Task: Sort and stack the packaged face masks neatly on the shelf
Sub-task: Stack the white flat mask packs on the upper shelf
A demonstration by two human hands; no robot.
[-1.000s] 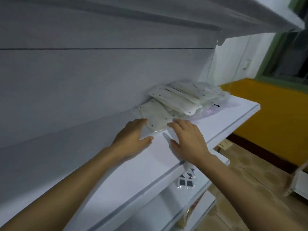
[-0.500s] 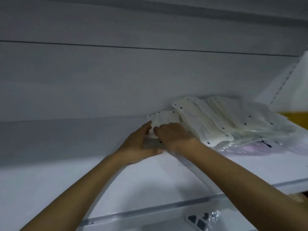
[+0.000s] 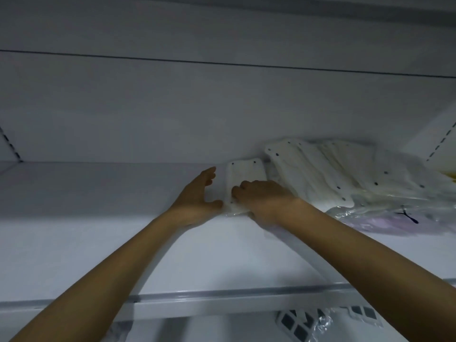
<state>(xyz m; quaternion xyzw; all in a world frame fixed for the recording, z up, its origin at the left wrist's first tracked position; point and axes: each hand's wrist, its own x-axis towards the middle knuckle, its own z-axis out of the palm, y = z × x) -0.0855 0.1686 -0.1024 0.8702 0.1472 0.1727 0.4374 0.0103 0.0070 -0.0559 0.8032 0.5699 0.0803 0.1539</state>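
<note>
Head view, looking up along a white shelf point(image 3: 123, 243), both bare forearms reaching in from below. The left hand point(image 3: 197, 198) lies to the left of a single packaged face mask point(image 3: 246, 172). Its fingers are straight and close together, pointing at the back panel point(image 3: 222, 107), with the thumb spread out and touching the pack's near left corner. The hand holds nothing.

The right hand point(image 3: 264, 198) sits knuckles-up on the near end of that same pack, fingers curled down over it and gripping. The right thumb is hidden, so how it lies cannot be told. The pack lies flat on the shelf, lengthwise toward the back panel, its far end close to the panel and small dark dots along its edges.

Just to its right is the pile of packaged face masks point(image 3: 333, 169), white packs fanned and overlapping, leaning across each other rather than squared up. The single pack lies just beside the pile's left edge. The pile's near right part rests on a clear plastic bag point(image 3: 394, 218) with a black mark on it and a pale purple tint below.

A slotted upright point(image 3: 441, 141) rises at the far right. Below the shelf's front rail point(image 3: 222, 296), a clear packet with dark squares point(image 3: 303, 322) lies on the lower level.
</note>
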